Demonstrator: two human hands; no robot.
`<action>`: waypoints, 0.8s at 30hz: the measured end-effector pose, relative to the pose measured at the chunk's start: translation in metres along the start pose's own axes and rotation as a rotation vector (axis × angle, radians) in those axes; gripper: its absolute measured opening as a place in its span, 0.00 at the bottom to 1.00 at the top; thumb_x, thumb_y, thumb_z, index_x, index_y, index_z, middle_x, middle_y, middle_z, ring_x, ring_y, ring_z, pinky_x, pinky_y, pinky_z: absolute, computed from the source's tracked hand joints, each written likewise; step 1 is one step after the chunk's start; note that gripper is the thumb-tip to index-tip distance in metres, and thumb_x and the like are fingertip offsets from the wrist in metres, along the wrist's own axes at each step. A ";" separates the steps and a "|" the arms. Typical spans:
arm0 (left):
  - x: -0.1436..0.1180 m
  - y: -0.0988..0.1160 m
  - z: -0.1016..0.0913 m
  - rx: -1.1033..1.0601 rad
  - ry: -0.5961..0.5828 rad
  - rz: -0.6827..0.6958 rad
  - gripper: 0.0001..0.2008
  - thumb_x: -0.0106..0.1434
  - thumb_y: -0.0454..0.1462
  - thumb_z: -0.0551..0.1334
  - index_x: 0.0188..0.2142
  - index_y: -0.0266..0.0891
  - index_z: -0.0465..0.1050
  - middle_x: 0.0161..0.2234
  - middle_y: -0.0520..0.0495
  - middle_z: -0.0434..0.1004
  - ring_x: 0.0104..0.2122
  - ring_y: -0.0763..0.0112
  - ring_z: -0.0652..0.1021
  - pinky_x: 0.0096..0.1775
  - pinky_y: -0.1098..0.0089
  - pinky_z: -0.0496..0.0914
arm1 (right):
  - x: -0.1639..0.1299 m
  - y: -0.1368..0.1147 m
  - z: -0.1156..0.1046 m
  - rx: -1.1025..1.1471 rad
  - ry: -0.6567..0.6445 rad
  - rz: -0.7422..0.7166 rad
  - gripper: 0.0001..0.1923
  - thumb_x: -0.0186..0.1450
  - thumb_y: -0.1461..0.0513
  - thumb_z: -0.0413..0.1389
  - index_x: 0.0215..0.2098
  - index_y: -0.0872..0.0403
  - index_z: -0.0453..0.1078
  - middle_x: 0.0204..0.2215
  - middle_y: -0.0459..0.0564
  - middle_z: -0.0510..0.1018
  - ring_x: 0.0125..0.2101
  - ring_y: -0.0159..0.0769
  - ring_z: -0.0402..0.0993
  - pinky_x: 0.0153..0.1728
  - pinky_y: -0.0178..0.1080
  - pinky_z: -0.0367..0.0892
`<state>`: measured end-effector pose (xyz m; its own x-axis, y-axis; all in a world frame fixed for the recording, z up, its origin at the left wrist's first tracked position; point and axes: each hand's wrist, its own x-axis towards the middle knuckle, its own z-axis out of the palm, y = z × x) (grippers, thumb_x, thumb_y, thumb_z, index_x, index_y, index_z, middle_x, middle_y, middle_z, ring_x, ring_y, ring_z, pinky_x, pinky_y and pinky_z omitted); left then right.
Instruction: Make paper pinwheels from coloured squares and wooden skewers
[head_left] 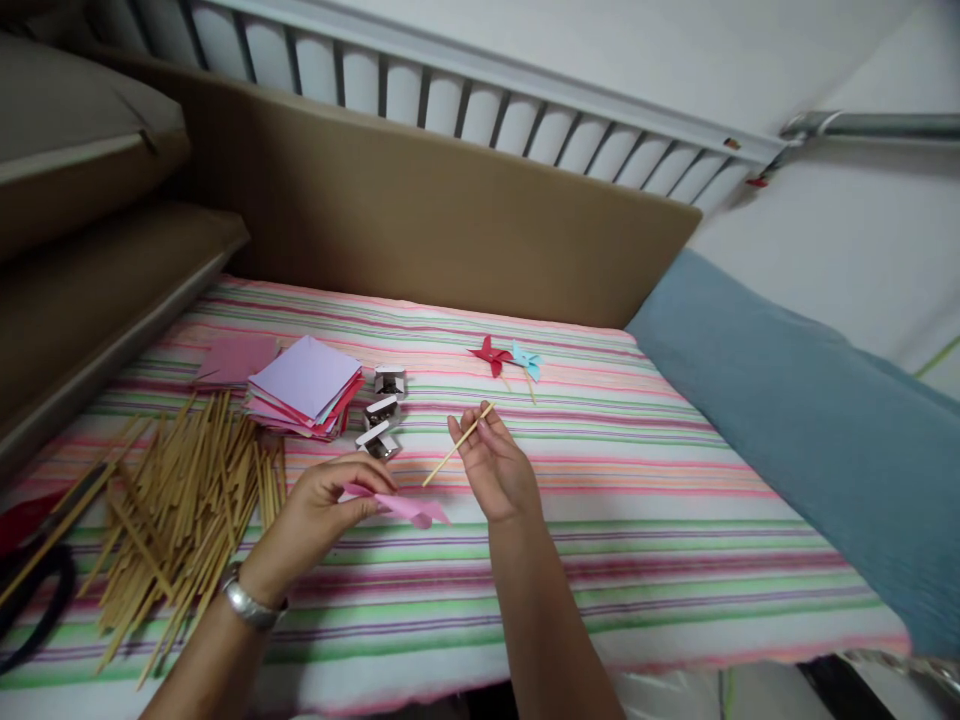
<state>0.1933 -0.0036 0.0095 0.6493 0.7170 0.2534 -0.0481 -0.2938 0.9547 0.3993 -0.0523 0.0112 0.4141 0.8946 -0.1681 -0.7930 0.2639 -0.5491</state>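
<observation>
My left hand (341, 495), with a silver bracelet at the wrist, pinches a pink paper pinwheel (412, 510) whose blades are folded in. A thin wooden stick (454, 450) slants across the fingers of my right hand (491, 460), palm turned up, its lower end close to the pink paper but apart from it. Left of my hands lies a heap of wooden sticks (187, 500). Behind it sits a stack of coloured paper squares (307, 380), lilac on top. Small open boxes of dark metal pieces (381, 412) stand between the stack and my right hand.
Finished pinwheels, one red (492, 356) and one light blue (526, 361), lie farther back on the striped cloth (637, 560). Scissors (37, 570) are at the left edge. A brown board (420, 200) stands along the back, with a blue padded surface (795, 420) at right.
</observation>
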 end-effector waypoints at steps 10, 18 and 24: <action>0.001 -0.002 0.007 -0.035 -0.111 -0.061 0.05 0.57 0.36 0.63 0.26 0.37 0.74 0.29 0.47 0.76 0.31 0.69 0.75 0.36 0.70 0.66 | -0.003 0.001 0.008 0.081 -0.008 -0.045 0.12 0.58 0.74 0.52 0.33 0.53 0.70 0.27 0.40 0.75 0.33 0.24 0.75 0.55 0.43 0.62; 0.002 -0.008 0.016 0.036 0.051 -0.022 0.01 0.54 0.33 0.64 0.27 0.38 0.76 0.39 0.44 0.77 0.41 0.66 0.76 0.45 0.67 0.66 | -0.010 0.010 0.016 0.089 -0.041 -0.065 0.11 0.57 0.73 0.54 0.33 0.52 0.70 0.28 0.40 0.75 0.33 0.24 0.74 0.55 0.44 0.62; 0.004 -0.004 0.022 0.085 0.130 0.017 0.03 0.54 0.31 0.64 0.27 0.39 0.77 0.35 0.45 0.79 0.37 0.67 0.77 0.42 0.68 0.69 | -0.017 0.016 0.027 0.025 -0.059 -0.121 0.10 0.55 0.71 0.56 0.32 0.51 0.70 0.28 0.40 0.74 0.33 0.26 0.73 0.55 0.46 0.62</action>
<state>0.2129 -0.0140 0.0033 0.5449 0.7856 0.2931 0.0097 -0.3554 0.9347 0.3674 -0.0539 0.0269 0.4810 0.8751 -0.0531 -0.7500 0.3793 -0.5419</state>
